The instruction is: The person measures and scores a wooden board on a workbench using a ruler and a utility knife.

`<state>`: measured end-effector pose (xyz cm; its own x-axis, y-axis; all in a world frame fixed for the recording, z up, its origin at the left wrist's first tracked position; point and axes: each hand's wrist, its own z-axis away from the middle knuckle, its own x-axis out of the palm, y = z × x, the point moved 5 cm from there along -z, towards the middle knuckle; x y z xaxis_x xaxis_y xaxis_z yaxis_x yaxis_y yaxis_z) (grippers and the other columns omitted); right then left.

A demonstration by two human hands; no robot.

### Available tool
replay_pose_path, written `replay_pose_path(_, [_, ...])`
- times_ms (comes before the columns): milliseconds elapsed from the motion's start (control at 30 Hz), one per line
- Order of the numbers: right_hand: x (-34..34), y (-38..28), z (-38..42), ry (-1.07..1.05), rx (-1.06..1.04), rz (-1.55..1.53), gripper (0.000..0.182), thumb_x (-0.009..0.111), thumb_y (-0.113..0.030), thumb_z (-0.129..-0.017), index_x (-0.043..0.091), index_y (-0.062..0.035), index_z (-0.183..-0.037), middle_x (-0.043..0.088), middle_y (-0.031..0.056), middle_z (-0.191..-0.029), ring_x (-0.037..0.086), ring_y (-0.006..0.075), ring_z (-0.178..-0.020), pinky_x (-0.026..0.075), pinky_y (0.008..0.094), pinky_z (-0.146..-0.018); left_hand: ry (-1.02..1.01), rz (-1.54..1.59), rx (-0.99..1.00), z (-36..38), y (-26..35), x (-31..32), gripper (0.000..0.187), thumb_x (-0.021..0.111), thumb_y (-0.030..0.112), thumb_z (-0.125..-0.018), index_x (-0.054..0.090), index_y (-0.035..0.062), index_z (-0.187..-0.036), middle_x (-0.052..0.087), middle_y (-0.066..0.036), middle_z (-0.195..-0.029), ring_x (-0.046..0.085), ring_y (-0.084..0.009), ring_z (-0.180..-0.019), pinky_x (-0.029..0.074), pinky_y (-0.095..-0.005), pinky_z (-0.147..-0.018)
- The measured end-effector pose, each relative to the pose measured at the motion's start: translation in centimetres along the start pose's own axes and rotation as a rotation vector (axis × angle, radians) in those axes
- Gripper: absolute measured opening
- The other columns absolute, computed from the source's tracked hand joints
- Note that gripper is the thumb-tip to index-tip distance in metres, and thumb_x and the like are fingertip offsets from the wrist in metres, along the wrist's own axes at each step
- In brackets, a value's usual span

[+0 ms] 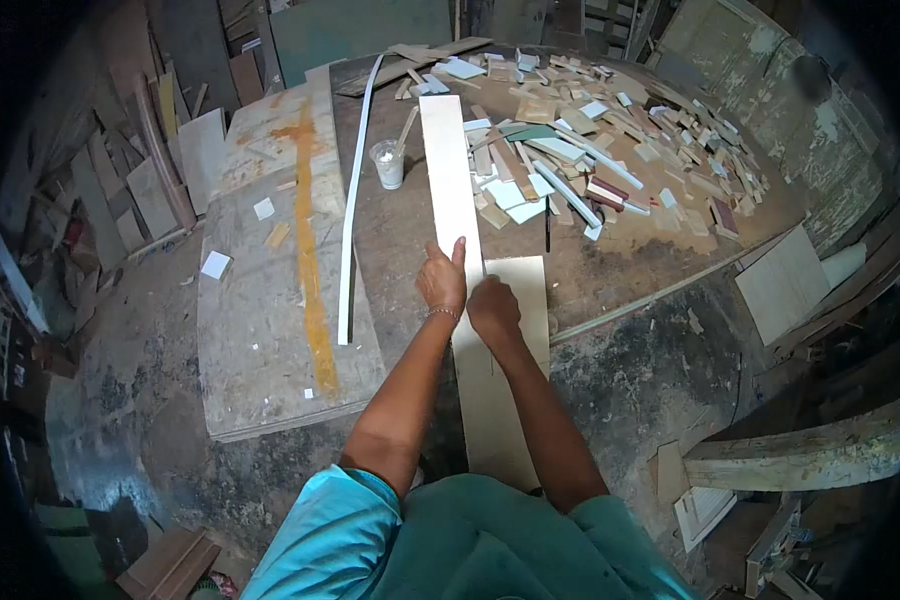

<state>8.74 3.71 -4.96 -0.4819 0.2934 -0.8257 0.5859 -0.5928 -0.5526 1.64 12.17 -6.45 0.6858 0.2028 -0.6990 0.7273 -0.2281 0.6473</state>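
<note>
A long white board strip [445,170] lies lengthwise over a wider pale plywood board [500,420], which runs back toward my body. My left hand [440,280] grips the white strip near its lower end, thumb on top and fingers at its left side. Close beside it, my right hand [496,308] is closed at the strip's right edge, over the plywood. Something thin seems to stick up from the right fingers, too small to make out. A clear plastic cup [388,165] with white matter and a stick stands left of the strip.
Many wood and white offcuts [570,150] are heaped on the brown worktable [620,260]. A narrow white strip [352,220] lies to the left, beside a large board with an orange stripe [310,230]. A curved wooden piece [810,455] is at lower right.
</note>
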Motion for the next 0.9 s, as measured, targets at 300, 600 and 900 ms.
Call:
replay_pose_path(300, [0.1, 2.9, 4.6, -0.068, -0.023, 0.102, 0.025, 0.04, -0.017, -0.083, 0.045, 0.0054, -0.093, 0.058, 0.025, -0.082, 0.058, 0.0387, -0.078, 0.047, 0.0459, -0.066, 0.008, 0.01, 0.021, -0.2, 0.3, 0.3, 0.05, 0.045, 0.049, -0.081, 0.047, -0.0015, -0.08, 0.056, -0.023, -0.058, 0.057, -0.0378, -0.056, 0.044, -0.0456, -0.052])
replay_pose_path(600, [-0.7, 3.4, 6.2, -0.075, -0.011, 0.129, 0.025, 0.037, -0.018, -0.083, 0.05, 0.0039, -0.087, 0.059, 0.0241, -0.08, 0.059, 0.0373, -0.076, 0.047, 0.0457, -0.066, -0.011, 0.038, -0.022, -0.4, 0.6, -0.2, 0.05, 0.047, 0.047, -0.081, 0.047, -0.0031, -0.082, 0.057, -0.025, -0.066, 0.057, -0.0403, -0.064, 0.043, -0.0467, -0.06])
replay_pose_path(900, [0.1, 1.5, 3.5, 0.031, -0.067, 0.021, 0.026, 0.037, -0.017, -0.083, 0.051, 0.0047, -0.087, 0.059, 0.0231, -0.077, 0.059, 0.0372, -0.074, 0.048, 0.0443, -0.065, -0.012, 0.025, 0.026, -0.6, 0.2, 0.3, 0.049, 0.048, 0.046, -0.081, 0.046, -0.0023, -0.084, 0.056, -0.023, -0.06, 0.057, -0.0386, -0.059, 0.044, -0.0457, -0.056])
